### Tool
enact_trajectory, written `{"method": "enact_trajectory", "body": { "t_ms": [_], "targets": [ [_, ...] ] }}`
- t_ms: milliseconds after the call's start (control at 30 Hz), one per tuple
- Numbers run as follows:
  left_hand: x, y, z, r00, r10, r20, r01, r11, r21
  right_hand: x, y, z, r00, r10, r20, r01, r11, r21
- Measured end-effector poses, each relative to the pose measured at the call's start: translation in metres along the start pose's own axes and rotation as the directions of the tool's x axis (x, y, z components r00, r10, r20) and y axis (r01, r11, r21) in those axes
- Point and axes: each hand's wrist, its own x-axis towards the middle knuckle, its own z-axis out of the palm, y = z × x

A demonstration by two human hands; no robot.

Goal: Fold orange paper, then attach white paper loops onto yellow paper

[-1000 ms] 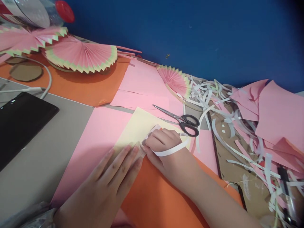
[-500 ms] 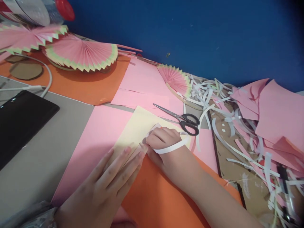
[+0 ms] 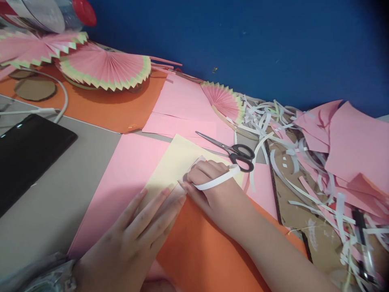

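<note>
My left hand (image 3: 133,231) lies flat with its fingers stretched out, pressing on a pale yellow sheet (image 3: 170,156) and a narrow light band along its edge. Just to the right of those fingertips, my right hand (image 3: 209,182) is closed in a pinch at the same edge. A thin white strip (image 3: 217,179) comes out from its thumb and finger and curves across the back of the hand. The very tips of the pinch are partly hidden. Beneath both hands is an orange sheet (image 3: 206,251), with a pink sheet (image 3: 112,182) to the left.
Black-handled scissors (image 3: 241,156) lie beyond my right hand. Paper strips (image 3: 264,119) and pink sheets (image 3: 358,142) cover cardboard (image 3: 291,182) at the right. Pleated pink fans (image 3: 106,67) stand at the back left, near a black device (image 3: 33,158) and a white cable (image 3: 65,97).
The loose end of the white strip has shifted slightly up and left over my right hand. My left hand stays pressed on the paper. The view has moved very little.
</note>
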Motion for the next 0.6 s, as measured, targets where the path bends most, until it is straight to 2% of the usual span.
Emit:
{"method": "enact_trajectory", "body": {
  "t_ms": [167, 333, 600],
  "targets": [
    [0.0011, -0.0002, 0.0010, 1.000, -0.019, 0.012, 0.019, 0.999, -0.029, -0.0006, 0.0007, -0.0021, 1.000, -0.011, 0.003, 0.011, 0.999, -0.030],
    [0.0028, 0.0002, 0.0007, 0.999, -0.031, 0.022, 0.032, 0.999, -0.025, -0.0011, 0.0034, -0.0055, 1.000, 0.026, -0.014, -0.027, 0.994, -0.108],
    [0.0010, 0.0010, -0.0012, 0.999, -0.021, 0.041, 0.022, 0.999, -0.023, 0.0008, 0.0048, -0.0064, 0.999, 0.051, -0.006, -0.051, 0.998, -0.046]
  ]
}}
